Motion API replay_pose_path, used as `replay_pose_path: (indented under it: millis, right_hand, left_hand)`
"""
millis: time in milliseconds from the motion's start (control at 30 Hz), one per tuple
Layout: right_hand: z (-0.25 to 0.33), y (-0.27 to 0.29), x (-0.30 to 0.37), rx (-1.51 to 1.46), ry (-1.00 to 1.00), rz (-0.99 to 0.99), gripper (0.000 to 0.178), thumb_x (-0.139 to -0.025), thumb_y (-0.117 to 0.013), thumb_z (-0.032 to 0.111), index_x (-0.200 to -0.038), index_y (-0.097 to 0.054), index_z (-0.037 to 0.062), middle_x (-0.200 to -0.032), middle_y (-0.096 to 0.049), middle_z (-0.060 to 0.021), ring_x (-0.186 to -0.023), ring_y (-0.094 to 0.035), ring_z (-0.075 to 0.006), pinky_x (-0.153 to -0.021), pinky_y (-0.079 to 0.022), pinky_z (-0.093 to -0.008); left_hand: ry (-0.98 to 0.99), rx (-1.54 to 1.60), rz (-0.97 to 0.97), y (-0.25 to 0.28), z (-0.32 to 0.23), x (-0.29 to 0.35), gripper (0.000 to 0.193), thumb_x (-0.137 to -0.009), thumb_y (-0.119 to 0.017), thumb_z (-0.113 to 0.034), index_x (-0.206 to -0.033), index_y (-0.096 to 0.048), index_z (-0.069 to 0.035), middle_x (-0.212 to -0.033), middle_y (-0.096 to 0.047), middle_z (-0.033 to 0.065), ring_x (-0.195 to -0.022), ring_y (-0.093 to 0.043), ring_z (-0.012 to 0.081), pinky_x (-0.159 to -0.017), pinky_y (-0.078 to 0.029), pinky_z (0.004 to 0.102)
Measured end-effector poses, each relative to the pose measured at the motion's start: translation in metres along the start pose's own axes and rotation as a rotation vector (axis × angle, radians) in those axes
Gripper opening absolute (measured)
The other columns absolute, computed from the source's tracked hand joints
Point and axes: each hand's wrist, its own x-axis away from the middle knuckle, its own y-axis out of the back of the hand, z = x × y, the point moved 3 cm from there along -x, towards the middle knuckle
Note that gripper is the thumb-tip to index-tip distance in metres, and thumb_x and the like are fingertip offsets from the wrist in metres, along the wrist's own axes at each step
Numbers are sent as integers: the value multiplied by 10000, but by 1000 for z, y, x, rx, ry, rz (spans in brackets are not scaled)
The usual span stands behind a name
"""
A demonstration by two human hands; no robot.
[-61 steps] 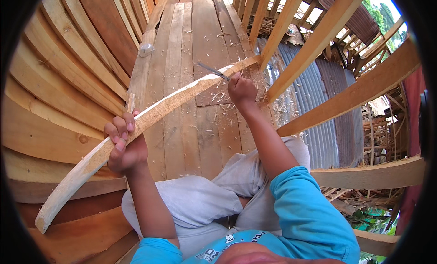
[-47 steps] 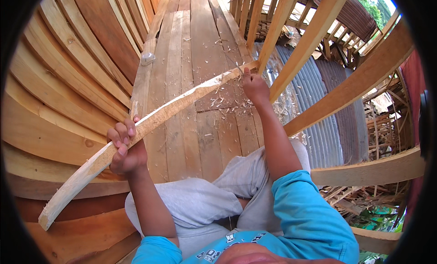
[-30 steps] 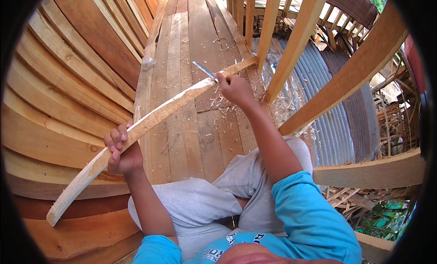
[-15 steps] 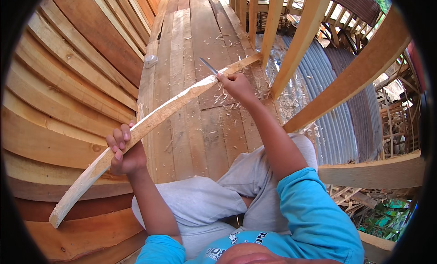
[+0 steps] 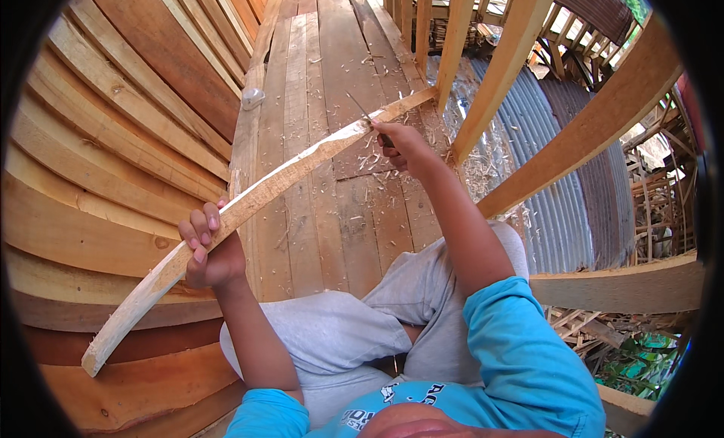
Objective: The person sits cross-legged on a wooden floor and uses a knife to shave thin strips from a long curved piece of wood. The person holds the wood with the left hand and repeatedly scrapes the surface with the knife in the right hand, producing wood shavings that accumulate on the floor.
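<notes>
1. On the left, the plank wall is curving past you, and the near end of your long wooden stick is pointing toward its lower boards.
2. Your left hand is gripping the stick nearer that left end, fingers curling over the far edge and thumb pressing on the near side.
3. Farther off, a small clear plastic thing is lying on the floor boards, well apart from your work.
4. The stick is running across in front of you, from near left to far right. Its far edge is showing pale, fresh wood along most of its length, so that stretch is looking largely shaved; the broad face toward you is looking rough and tan.
5. Curled shavings are lying scattered beneath the far part.
6. Your right hand is closing around the knife, its blade slanting across the stick's far edge.
7. Right of the blade, the edge is looking browner, so that short end is probably needing the most work.
8. The stick's far tip is reaching the railing slats; whether it is touching, you cannot tell.
</notes>
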Motion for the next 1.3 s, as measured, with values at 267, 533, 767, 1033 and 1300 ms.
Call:
replay_pose_path:
  millis: [267,533,767,1033,1300]
  right_hand:
    - [17,23,9,-25,141,-129,451,-862,-722,518,-707,-563,126,-529,-398,59,-395,-308,-54,-374,-193,-255]
    - [41,67,31,633,389,-536,503,-772,-790,537,-755,-696,43,-622,-619,-33,-573,-595,-156,-569,-455,-319]
    - [44,71,33,716,334,-635,467,-834,-707,486,-911,-736,26,-812,-719,-137,-790,-699,-263,-747,-519,-388]
    - [21,35,-1,769,502,-373,378,-949,-571,343,-1087,-709,19,-987,-719,-203,-940,-694,-318,-849,-510,-404]
    - [21,0,17,913,432,-308,499,-915,-616,481,-954,-707,-8,-852,-717,-191,-848,-699,-348,-778,-521,-426]
  left_hand:
    - [-1,-5,10,0,0,0,264,-666,-679,-244,-743,-427,-230,-741,-404,-66,-860,-472,143,-1072,-300,411]
    - [9,16,30,2,1,0,272,-685,-697,-245,-756,-434,-232,-752,-417,-73,-883,-490,138,-1093,-304,406]
    - [-7,-7,15,2,0,0,272,-676,-680,-243,-755,-420,-232,-751,-405,-63,-867,-468,148,-1072,-298,411]
    - [5,10,42,3,1,0,269,-683,-683,-244,-762,-426,-229,-764,-415,-63,-887,-469,151,-1099,-286,419]
    - [1,2,37,4,-1,1,265,-676,-684,-246,-762,-433,-232,-761,-417,-64,-880,-475,148,-1097,-289,414]
